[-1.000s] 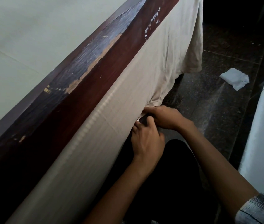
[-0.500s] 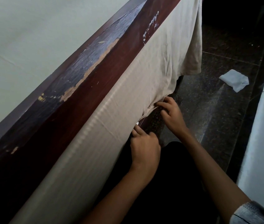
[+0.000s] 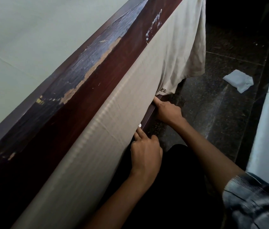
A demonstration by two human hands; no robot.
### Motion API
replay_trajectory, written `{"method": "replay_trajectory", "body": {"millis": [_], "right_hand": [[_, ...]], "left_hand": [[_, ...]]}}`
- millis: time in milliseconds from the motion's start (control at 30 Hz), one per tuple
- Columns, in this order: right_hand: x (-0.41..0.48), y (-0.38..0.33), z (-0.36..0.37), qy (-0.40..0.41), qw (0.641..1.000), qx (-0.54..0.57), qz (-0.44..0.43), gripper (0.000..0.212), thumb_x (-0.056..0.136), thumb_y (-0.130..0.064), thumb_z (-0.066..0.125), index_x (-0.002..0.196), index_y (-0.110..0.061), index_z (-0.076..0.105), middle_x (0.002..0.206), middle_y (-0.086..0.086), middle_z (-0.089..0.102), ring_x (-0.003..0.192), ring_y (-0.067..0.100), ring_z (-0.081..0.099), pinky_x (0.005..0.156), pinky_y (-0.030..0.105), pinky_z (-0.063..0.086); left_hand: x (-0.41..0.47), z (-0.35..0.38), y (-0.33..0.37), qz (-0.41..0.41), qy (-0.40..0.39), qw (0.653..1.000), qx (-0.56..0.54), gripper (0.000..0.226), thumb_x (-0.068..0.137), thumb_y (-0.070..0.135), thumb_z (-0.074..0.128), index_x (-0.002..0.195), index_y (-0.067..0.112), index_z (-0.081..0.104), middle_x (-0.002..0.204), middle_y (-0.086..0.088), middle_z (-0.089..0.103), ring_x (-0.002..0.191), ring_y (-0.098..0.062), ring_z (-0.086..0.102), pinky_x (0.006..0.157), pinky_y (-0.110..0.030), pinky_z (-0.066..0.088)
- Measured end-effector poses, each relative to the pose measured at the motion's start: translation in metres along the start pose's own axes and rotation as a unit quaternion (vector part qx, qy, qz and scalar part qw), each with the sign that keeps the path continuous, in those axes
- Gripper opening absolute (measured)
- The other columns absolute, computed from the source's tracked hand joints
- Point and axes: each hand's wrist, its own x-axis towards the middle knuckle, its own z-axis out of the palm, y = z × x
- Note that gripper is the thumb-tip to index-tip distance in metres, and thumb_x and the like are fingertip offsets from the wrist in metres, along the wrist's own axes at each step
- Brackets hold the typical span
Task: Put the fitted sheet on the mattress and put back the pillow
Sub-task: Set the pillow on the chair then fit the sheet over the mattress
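Crouching beside the bed, the person works low along the mattress side. Tan sheet (image 3: 130, 104) is stretched smooth down that side, so the mattress itself is covered; the sheet's far corner (image 3: 193, 52) hangs loose and bunched over the dark floor (image 3: 221, 104). Left hand (image 3: 145, 152): two fingers straight, tips pushed in at the sheet's lower edge, above the dark bed rail (image 3: 148, 116). Right hand (image 3: 166, 111), a little apart and further along: forefinger straight, pressing the hem at the rail; its other fingers are curled, whether on anything I cannot tell. Chipped wooden board (image 3: 97, 80) runs above, against a pale wall (image 3: 23, 38). White scrap (image 3: 238, 80) lies on the floor.
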Motion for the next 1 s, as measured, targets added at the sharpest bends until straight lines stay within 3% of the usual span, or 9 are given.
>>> {"method": "replay_trajectory", "body": {"millis": [133, 233, 333, 467, 533, 600, 700, 867, 1000], "right_hand": [[0.003, -0.004, -0.001, -0.022, 1.0, 0.0, 0.014, 0.073, 0.09, -0.013, 0.046, 0.148, -0.042, 0.01, 0.111, 0.017, 0.061, 0.097, 0.037, 0.062, 0.067, 0.037, 0.04], [0.011, -0.008, -0.018, -0.089, 0.994, 0.063, 0.021, 0.065, 0.085, -0.011, 0.046, 0.143, -0.034, 0.03, 0.121, 0.011, 0.058, 0.099, 0.033, 0.063, 0.073, 0.036, 0.049], [0.019, -0.005, -0.03, -0.096, 0.986, 0.134, 0.02, 0.056, 0.082, -0.004, 0.044, 0.133, -0.027, 0.047, 0.133, 0.004, 0.051, 0.098, 0.029, 0.066, 0.08, 0.042, 0.054], [0.018, 0.01, -0.023, -0.221, 0.923, 0.315, 0.008, 0.065, 0.088, 0.003, 0.038, 0.142, -0.032, 0.03, 0.102, 0.016, 0.066, 0.06, 0.021, 0.069, 0.061, 0.037, 0.058], [0.026, 0.018, -0.024, -0.251, 0.91, 0.33, -0.025, 0.063, 0.09, 0.004, 0.039, 0.142, -0.029, 0.029, 0.102, 0.019, 0.065, 0.069, 0.026, 0.068, 0.06, 0.033, 0.057], [0.037, 0.028, -0.032, -0.282, 0.91, 0.295, -0.075, 0.057, 0.09, 0.002, 0.042, 0.138, -0.029, 0.036, 0.114, 0.018, 0.064, 0.089, 0.034, 0.067, 0.077, 0.041, 0.058], [0.051, 0.04, -0.049, -0.358, 0.883, 0.283, -0.108, 0.046, 0.091, 0.006, 0.04, 0.132, -0.013, 0.044, 0.097, 0.008, 0.066, 0.076, 0.016, 0.071, 0.076, 0.038, 0.057], [0.05, 0.048, -0.045, -0.301, 0.862, 0.391, -0.118, 0.036, 0.088, 0.015, 0.042, 0.113, -0.005, 0.059, 0.088, -0.001, 0.067, 0.078, 0.011, 0.066, 0.074, 0.027, 0.058], [0.028, 0.053, -0.012, -0.194, 0.792, 0.576, -0.064, 0.035, 0.084, 0.015, 0.049, 0.094, -0.014, 0.065, 0.071, -0.005, 0.066, 0.068, 0.005, 0.061, 0.063, 0.017, 0.049]], "left_hand": [[-0.001, -0.003, -0.002, 0.031, -0.019, 0.999, 0.006, 0.03, 0.098, 0.033, 0.037, 0.116, 0.015, 0.052, 0.151, -0.032, 0.009, 0.141, -0.039, 0.02, 0.08, -0.03, 0.046], [-0.004, -0.005, -0.004, 0.032, -0.034, 0.999, -0.023, 0.03, 0.097, 0.035, 0.039, 0.119, 0.017, 0.05, 0.153, -0.031, 0.004, 0.143, -0.037, 0.014, 0.086, -0.032, 0.045], [-0.002, -0.014, -0.007, 0.012, -0.049, 0.992, -0.119, 0.034, 0.095, 0.039, 0.042, 0.123, 0.02, 0.046, 0.152, -0.022, 0.015, 0.139, -0.03, 0.024, 0.09, -0.036, 0.044], [-0.002, -0.025, -0.005, 0.017, 0.018, 0.987, -0.158, 0.032, 0.096, 0.037, 0.039, 0.123, 0.024, 0.051, 0.147, -0.009, 0.034, 0.123, -0.022, 0.048, 0.087, -0.034, 0.044], [0.004, -0.028, 0.003, 0.052, 0.073, 0.97, -0.227, 0.033, 0.095, 0.032, 0.038, 0.124, 0.023, 0.053, 0.148, -0.002, 0.039, 0.127, -0.018, 0.047, 0.096, -0.032, 0.041], [0.023, -0.03, 0.01, 0.06, 0.065, 0.94, -0.331, 0.039, 0.095, 0.023, 0.044, 0.134, 0.019, 0.047, 0.151, -0.002, 0.034, 0.136, -0.016, 0.035, 0.107, -0.027, 0.03], [0.06, -0.026, 0.012, 0.022, 0.058, 0.903, -0.425, 0.054, 0.092, 0.011, 0.05, 0.144, 0.011, 0.033, 0.149, -0.007, 0.036, 0.137, -0.018, 0.034, 0.108, -0.019, 0.023], [0.084, -0.015, 0.017, -0.005, 0.112, 0.917, -0.383, 0.053, 0.088, 0.009, 0.051, 0.14, 0.013, 0.04, 0.138, -0.008, 0.052, 0.125, -0.02, 0.05, 0.102, -0.023, 0.034], [0.083, -0.016, 0.019, 0.014, 0.129, 0.926, -0.356, 0.053, 0.087, 0.01, 0.052, 0.139, 0.019, 0.042, 0.133, -0.004, 0.057, 0.118, -0.021, 0.056, 0.095, -0.028, 0.041]]}}
